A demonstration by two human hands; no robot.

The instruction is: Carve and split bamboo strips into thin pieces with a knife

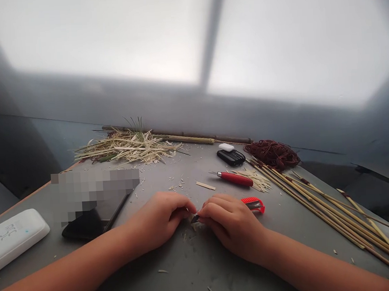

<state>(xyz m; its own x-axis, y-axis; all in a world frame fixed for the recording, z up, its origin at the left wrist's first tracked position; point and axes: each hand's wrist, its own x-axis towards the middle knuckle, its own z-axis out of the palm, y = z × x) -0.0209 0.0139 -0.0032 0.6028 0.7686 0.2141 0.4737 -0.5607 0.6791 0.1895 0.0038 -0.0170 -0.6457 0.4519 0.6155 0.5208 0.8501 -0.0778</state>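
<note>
My right hand [230,220] is wrapped around a red utility knife [255,204], whose back end sticks out past my knuckles. The dark blade [195,218] points left from my fingertips, low over the table. My left hand [162,217] pinches thumb and finger together right at the blade tip; what they hold is too small and hidden to make out. Pale shavings lie under the blade. Just beyond my hands are a flat bamboo strip [205,185] and a red-handled carving knife [236,178] with a short metal blade.
Thin bamboo sticks [313,199] spread along the right side, below a dark red cord bundle [274,154]. A shavings heap [135,147] and bamboo poles [194,139] lie at the back. A black case [231,157], a phone [115,207] and a white device [17,239] also sit here.
</note>
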